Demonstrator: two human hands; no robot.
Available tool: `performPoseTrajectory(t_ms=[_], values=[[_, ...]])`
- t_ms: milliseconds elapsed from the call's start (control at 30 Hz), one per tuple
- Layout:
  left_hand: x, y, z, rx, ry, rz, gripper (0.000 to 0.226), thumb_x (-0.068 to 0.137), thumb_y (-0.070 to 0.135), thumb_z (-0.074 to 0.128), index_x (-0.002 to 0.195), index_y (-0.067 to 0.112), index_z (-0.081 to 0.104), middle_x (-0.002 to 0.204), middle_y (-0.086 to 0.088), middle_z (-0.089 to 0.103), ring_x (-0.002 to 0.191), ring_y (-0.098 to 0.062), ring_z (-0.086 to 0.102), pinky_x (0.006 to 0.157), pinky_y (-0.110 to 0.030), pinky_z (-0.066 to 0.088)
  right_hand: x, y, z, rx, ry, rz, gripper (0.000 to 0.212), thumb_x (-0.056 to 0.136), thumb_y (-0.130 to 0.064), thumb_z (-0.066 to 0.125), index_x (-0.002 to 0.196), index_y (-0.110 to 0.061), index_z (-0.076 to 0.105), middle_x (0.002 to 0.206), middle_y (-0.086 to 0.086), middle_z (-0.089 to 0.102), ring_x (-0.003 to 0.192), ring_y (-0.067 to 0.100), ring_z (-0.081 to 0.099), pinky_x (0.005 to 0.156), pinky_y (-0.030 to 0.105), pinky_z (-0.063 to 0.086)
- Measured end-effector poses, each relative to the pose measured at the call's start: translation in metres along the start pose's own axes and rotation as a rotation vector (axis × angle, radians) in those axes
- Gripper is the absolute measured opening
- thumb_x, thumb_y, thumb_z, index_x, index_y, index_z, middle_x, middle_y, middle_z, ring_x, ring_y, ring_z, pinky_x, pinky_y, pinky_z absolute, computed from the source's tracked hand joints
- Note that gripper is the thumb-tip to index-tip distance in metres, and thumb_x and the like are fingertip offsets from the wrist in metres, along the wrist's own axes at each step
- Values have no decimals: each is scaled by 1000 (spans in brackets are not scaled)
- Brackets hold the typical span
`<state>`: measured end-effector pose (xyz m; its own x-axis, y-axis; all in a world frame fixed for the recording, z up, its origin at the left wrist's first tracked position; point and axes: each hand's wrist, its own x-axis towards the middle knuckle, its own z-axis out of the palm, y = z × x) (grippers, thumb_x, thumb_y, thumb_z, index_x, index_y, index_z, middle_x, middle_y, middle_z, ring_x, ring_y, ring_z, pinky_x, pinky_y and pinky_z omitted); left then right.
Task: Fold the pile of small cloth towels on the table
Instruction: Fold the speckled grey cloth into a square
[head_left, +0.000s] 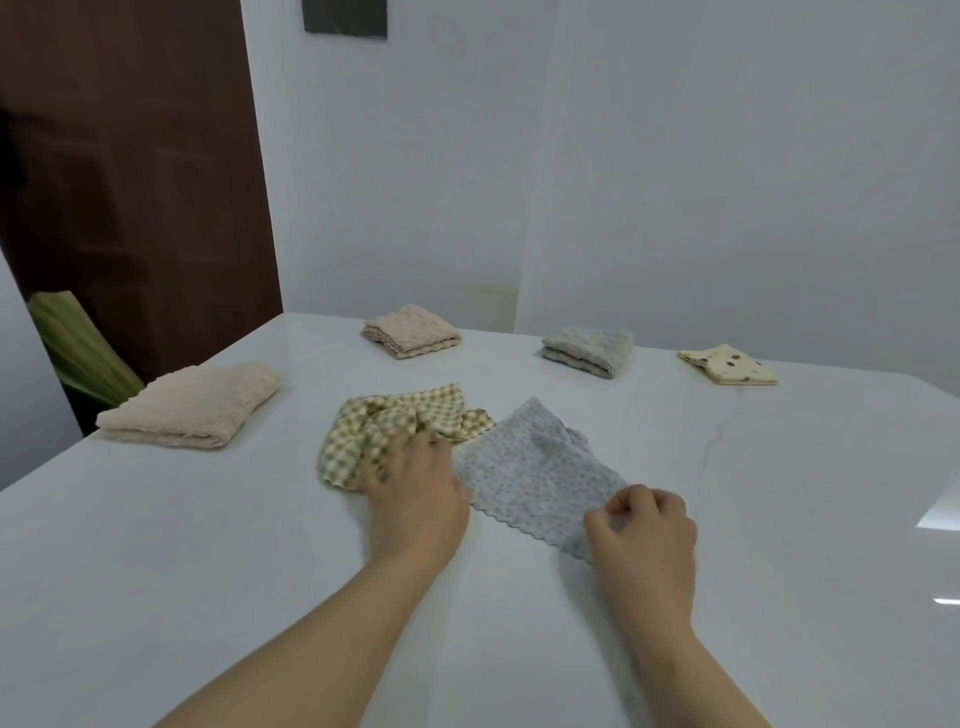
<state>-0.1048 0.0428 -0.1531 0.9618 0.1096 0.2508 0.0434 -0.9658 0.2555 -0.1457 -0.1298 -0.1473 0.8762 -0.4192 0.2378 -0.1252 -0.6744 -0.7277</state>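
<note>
A grey dotted towel (535, 473) lies spread flat on the white table (208, 545), one corner pointing at me. My right hand (644, 540) pinches its near right corner with curled fingers. My left hand (415, 493) lies at the towel's left edge, its fingers reaching onto a crumpled green-and-cream checked towel (395, 421) just beyond. Whether the left fingers grip that cloth or only rest on it is unclear.
Folded towels sit around the table: a large beige one (192, 405) at the left, a small beige one (410, 332) at the back, a grey one (589, 351) and a yellow spotted one (727, 366) at the back right. The table's left edge borders a brown door.
</note>
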Motion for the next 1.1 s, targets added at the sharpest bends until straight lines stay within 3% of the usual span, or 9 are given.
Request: performPoseTrajectory(t_ms=[133, 367, 500, 600, 733, 800, 933, 1033, 1100], values=[[6, 6, 9, -49, -34, 396, 56, 89, 42, 8, 128, 30, 46, 135, 14, 45, 130, -9, 36, 99, -32, 21, 16, -3, 13, -353, -137, -201, 37, 86, -33, 46, 122, -29, 48, 141, -9, 35, 127, 20, 28, 100, 35, 23], [4, 2, 4, -16, 5, 337, 54, 92, 50, 9, 94, 29, 59, 98, 12, 61, 97, -12, 51, 83, -28, 26, 23, -2, 5, -121, -185, -243, 26, 88, -36, 49, 69, -21, 54, 73, -8, 60, 90, 17, 51, 82, 28, 27], [7, -2, -4, -138, -93, 264, 36, 95, 45, 36, 71, 21, 49, 65, 5, 48, 65, -10, 48, 54, -25, 29, 24, -3, -6, 194, -229, -69, 29, 86, -36, 54, 71, -11, 49, 64, 5, 64, 69, 22, 62, 65, 34, 44], [4, -2, -13, -143, -26, 250, 23, 94, 46, 39, 90, 28, 54, 73, 11, 48, 70, -6, 47, 53, -21, 31, 31, 0, -4, 137, -187, -60, 12, 89, -32, 51, 85, -20, 52, 73, -4, 63, 73, 18, 59, 68, 34, 46], [8, -1, -4, -170, -125, 391, 39, 96, 41, 38, 134, 34, 38, 138, 15, 39, 127, -6, 35, 101, -23, 28, 34, 3, 8, -272, -201, -131, 33, 90, -39, 44, 121, -27, 52, 117, -4, 57, 113, 22, 43, 93, 34, 36], [7, 3, 1, -100, -217, 410, 42, 97, 41, 32, 140, 36, 29, 147, 17, 29, 135, -6, 25, 108, -27, 20, 31, 1, 12, -390, -247, -169, 32, 91, -41, 42, 118, -27, 54, 122, -3, 52, 115, 22, 38, 93, 32, 32], [-1, 5, 2, -15, -185, 375, 40, 98, 42, 26, 137, 38, 32, 143, 17, 33, 131, -10, 28, 105, -30, 22, 22, -3, 16, -255, -144, -370, 1, 87, -23, 53, 88, -24, 51, 97, -2, 59, 90, 20, 42, 73, 30, 32], [-5, 6, -3, 1, -162, 333, 36, 98, 39, 27, 131, 37, 39, 135, 15, 41, 125, -13, 34, 101, -31, 25, 18, -3, 20, -120, -110, -595, 29, 69, -6, 61, 72, -26, 40, 70, -10, 49, 66, 17, 41, 53, 22, 31], [-5, 7, -6, -7, -150, 289, 33, 97, 36, 27, 126, 36, 45, 130, 14, 46, 121, -13, 37, 98, -31, 27, 16, -5, 22, -95, -225, -642, 28, 70, -8, 53, 70, -28, 34, 71, -12, 42, 68, 18, 43, 58, 23, 34]])
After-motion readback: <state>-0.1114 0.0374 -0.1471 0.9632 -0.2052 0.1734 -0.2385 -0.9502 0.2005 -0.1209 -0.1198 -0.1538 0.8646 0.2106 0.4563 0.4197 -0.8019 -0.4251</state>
